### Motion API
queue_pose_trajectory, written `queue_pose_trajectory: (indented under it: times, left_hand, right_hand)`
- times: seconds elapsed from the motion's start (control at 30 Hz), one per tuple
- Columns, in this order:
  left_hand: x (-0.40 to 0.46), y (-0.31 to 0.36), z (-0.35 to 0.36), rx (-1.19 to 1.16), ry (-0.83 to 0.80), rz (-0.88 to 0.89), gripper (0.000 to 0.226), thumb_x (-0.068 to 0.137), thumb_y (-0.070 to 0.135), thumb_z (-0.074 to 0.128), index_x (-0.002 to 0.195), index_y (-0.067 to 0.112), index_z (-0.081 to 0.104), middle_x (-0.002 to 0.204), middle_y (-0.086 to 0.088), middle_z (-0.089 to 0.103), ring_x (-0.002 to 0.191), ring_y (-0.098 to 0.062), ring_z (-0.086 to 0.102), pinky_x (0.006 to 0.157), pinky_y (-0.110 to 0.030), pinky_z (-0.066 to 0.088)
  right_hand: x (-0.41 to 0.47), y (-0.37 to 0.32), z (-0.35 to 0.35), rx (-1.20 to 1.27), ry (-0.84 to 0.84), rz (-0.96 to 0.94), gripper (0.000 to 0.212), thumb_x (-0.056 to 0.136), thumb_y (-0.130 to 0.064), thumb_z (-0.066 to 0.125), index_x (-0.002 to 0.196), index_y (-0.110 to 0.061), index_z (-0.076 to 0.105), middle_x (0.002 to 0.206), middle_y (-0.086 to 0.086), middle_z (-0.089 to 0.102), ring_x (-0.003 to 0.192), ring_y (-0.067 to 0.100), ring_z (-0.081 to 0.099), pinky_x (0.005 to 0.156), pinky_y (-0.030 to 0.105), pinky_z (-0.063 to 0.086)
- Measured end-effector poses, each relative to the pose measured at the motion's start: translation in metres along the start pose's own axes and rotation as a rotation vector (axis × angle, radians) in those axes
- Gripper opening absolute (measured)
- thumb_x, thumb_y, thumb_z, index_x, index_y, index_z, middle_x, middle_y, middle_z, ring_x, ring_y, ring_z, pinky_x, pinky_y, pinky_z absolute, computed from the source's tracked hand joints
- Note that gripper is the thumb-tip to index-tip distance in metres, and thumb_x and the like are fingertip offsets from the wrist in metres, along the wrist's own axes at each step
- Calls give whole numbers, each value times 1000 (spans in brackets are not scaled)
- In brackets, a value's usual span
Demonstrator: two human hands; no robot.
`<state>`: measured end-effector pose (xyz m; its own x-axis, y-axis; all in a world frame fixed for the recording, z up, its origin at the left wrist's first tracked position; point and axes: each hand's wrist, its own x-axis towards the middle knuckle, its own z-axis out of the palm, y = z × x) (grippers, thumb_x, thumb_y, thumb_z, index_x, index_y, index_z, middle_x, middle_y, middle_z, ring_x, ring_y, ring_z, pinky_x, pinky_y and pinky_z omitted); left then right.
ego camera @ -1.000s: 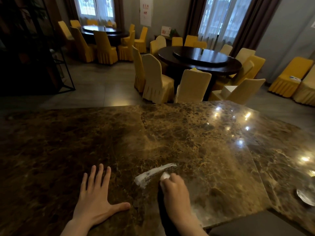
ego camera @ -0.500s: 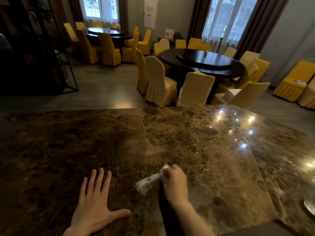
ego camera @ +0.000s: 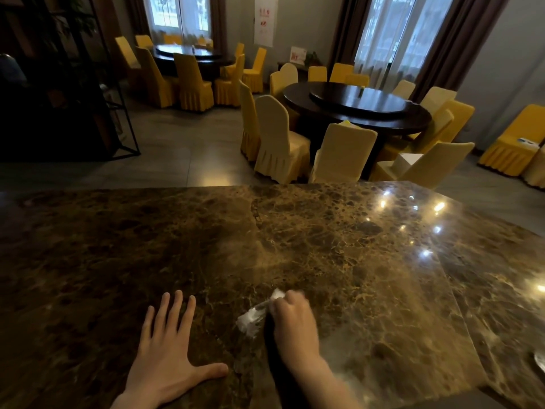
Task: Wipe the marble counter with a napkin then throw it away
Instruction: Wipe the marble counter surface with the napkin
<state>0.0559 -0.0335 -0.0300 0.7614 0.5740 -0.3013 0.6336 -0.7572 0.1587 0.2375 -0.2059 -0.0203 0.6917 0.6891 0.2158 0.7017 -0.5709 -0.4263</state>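
A polished brown marble counter (ego camera: 324,246) fills the lower half of the view. My right hand (ego camera: 293,323) presses a crumpled white napkin (ego camera: 253,315) flat on the marble near the front edge; the napkin sticks out to the left of my knuckles. My left hand (ego camera: 168,355) lies flat on the counter with fingers spread, about a hand's width left of the napkin, holding nothing.
A shiny object (ego camera: 540,361) shows at the counter's right edge. Beyond the counter stand a dark round table (ego camera: 356,110) ringed by yellow-covered chairs (ego camera: 277,140), a second table (ego camera: 188,54) at the back left, and a black metal rack (ego camera: 118,107) on the left.
My right hand has slid forward and slightly left with the napkin, and the white streak of napkin has shortened under my hand. My left hand stays planted. The camera has tilted up a little.
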Motion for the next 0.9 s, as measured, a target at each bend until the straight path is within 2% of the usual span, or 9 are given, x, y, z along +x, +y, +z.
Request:
queue_pose_trajectory:
  times: [0.07,0.13,0.3,0.37,0.5,0.57,0.63,0.8,0.9]
  left_hand:
    - [1,-1,0,0,-7,-2,157,40,121,16,150,23,-39,160,-1,-47,148,-22,-46,129,-54,-20]
    - [1,-1,0,-4,-3,3,157,40,121,17,150,23,-39,160,-1,-47,148,-22,-46,129,-53,-20]
    - [2,0,2,-22,24,-3,159,39,121,19,150,23,-38,160,0,-46,147,-21,-46,129,-53,-20]
    - [2,-1,3,-37,31,-3,159,39,121,21,152,24,-35,161,1,-45,147,-21,-46,128,-53,-22]
    - [4,-2,4,-22,29,-3,158,39,121,21,151,26,-36,161,1,-45,147,-20,-46,127,-52,-23]
    - [4,-4,5,-27,33,-2,157,40,121,21,151,26,-37,161,1,-45,147,-20,-46,127,-52,-23]
    - [3,-4,5,-26,33,3,157,40,121,21,151,26,-37,161,1,-45,147,-20,-47,128,-52,-22]
    - [3,-2,4,-34,47,5,158,40,121,21,152,25,-36,161,2,-46,146,-20,-48,127,-51,-24]
    - [3,-3,5,-23,32,6,158,41,121,20,151,24,-38,159,2,-49,145,-20,-50,126,-51,-25]
  right_hand:
    - [-12,-9,9,9,-64,-135,7,88,-16,67,85,-22,66,88,-5,55,84,15,48,67,23,32]
    - [-8,3,4,-10,-68,-186,5,91,-22,63,88,-25,67,90,-7,55,86,15,47,68,24,34]
    - [18,37,-19,-83,95,130,12,94,-10,62,88,-13,72,86,1,58,83,21,49,68,28,36]
    - [19,24,-14,-57,104,169,11,95,-9,61,89,-11,70,88,2,59,84,20,50,68,26,34]
    - [-4,-19,12,43,-43,-87,11,84,-8,72,86,-18,68,88,-2,58,82,17,50,68,23,33]
    - [-9,-15,11,52,-87,-188,10,85,-13,71,88,-21,67,87,-3,56,82,17,49,67,25,33]
    - [2,5,-1,-3,-43,-139,4,89,-17,67,87,-20,67,87,-3,56,83,18,49,67,26,33]
    - [31,34,-20,-125,88,122,16,97,-11,54,97,-10,71,93,6,64,88,25,54,74,33,41]
    - [22,5,-4,-58,23,67,9,93,-9,61,94,-14,69,92,1,62,86,20,54,72,28,42]
